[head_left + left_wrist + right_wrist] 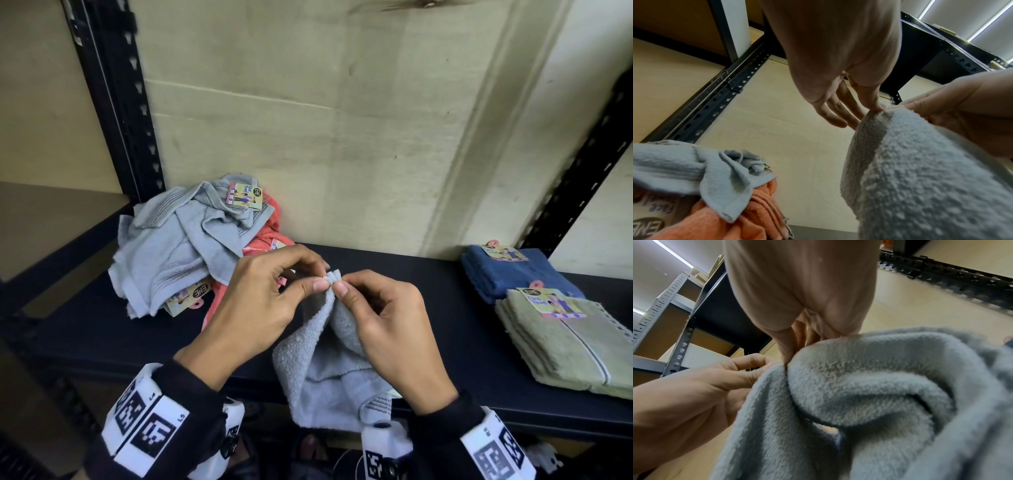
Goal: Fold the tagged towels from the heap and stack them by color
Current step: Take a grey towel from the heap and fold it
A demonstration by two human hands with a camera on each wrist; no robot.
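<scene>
Grey towel point(325, 370) pinched at matched corners by both hands point(260, 301) point(387, 329) above shelf point(445, 342), first fold under way; next, lay flat, fold again, start grey stack beside heap point(191, 246).

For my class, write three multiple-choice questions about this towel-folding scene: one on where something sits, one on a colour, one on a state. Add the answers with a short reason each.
1. Where is the unfolded heap?
A. left end of the shelf
B. right end
C. floor

2. What colour is the towel being held?
A. orange
B. light grey
C. dark blue

3. How is it held?
A. flat under palms
B. pinched by both hands
C. in one hand

Answers:
1 A, the heap lies left on the shelf.
2 B, grey cloth hangs below the fingers.
3 B, left hand and right hand pinch its top edge together.
</scene>
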